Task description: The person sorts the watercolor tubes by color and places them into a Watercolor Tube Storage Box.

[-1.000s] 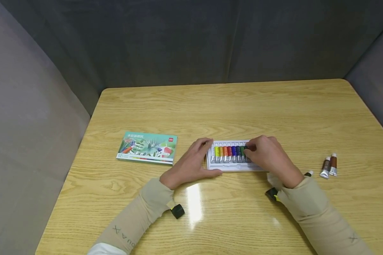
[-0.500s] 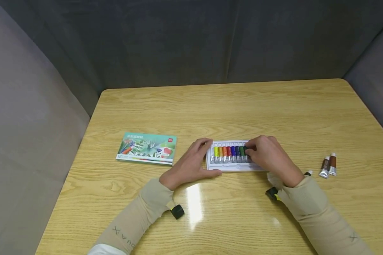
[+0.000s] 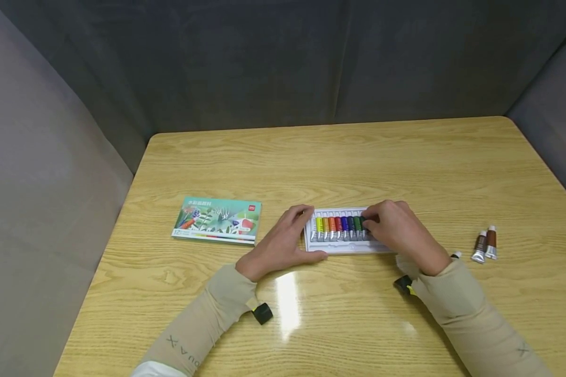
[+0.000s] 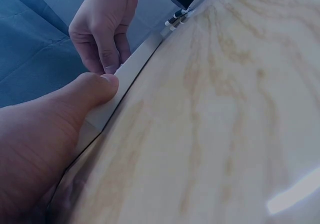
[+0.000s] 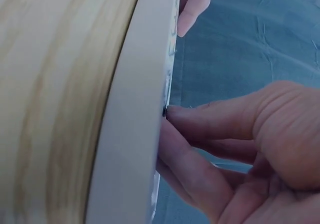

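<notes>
A white tray (image 3: 330, 250) holds a row of small paint tubes (image 3: 338, 226), running from white and yellow through red and blue to green. At its left end my left hand (image 3: 283, 242) grips the tray, thumb on the near side and fingers at the far corner. In the left wrist view the thumb (image 4: 102, 88) lies against the tray's side wall. Over the right part of the row, my right hand (image 3: 403, 229) pinches a dark paint tube (image 5: 164, 112) seated in the tray. Its palm and fingers hide the tray's right end.
Two brown paint tubes (image 3: 479, 247) lie on the wooden table (image 3: 339, 167) at the right. A dark tube with a white cap (image 3: 455, 255) shows partly behind the right wrist. A green illustrated paint box (image 3: 217, 220) lies left of the tray. Dark curtains stand behind the table.
Almost nothing differs. Both hands keep their places on the tray and the dark tube, with only a slight shift of the right wrist and of the view.
</notes>
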A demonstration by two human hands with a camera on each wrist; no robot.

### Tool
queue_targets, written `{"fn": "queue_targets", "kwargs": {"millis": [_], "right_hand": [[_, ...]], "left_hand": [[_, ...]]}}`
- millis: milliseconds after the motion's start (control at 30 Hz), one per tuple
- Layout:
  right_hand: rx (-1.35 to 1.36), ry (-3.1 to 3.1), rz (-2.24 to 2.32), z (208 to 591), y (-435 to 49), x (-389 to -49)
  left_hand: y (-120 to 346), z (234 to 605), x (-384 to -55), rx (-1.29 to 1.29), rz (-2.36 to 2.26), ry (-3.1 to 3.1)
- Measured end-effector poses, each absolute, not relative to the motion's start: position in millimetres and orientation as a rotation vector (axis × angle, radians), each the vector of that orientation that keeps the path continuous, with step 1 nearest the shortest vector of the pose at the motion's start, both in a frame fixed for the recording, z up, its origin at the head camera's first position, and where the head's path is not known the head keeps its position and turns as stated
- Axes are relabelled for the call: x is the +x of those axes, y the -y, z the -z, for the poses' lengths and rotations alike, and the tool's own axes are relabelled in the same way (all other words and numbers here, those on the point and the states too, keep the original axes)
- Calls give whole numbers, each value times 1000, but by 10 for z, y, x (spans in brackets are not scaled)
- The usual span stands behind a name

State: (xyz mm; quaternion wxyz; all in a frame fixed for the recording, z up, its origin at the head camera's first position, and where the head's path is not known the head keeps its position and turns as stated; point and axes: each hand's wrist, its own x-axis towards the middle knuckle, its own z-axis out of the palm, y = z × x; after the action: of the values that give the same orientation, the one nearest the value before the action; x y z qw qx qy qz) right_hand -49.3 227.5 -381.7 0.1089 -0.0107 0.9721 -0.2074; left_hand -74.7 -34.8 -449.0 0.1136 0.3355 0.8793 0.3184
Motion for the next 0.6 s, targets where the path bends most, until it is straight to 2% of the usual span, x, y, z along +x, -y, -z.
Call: {"fn": "queue_targets", "kwargs": {"millis": [267,600], "right_hand": [[-110,-2821,574,3756,-2342,-505],[-66,-2787,572,3669,-2514,-530]], "left_hand": [[360,4485,-744,993,-921,-2576],[367,4488,-746,1010,-921,-2577]]}}
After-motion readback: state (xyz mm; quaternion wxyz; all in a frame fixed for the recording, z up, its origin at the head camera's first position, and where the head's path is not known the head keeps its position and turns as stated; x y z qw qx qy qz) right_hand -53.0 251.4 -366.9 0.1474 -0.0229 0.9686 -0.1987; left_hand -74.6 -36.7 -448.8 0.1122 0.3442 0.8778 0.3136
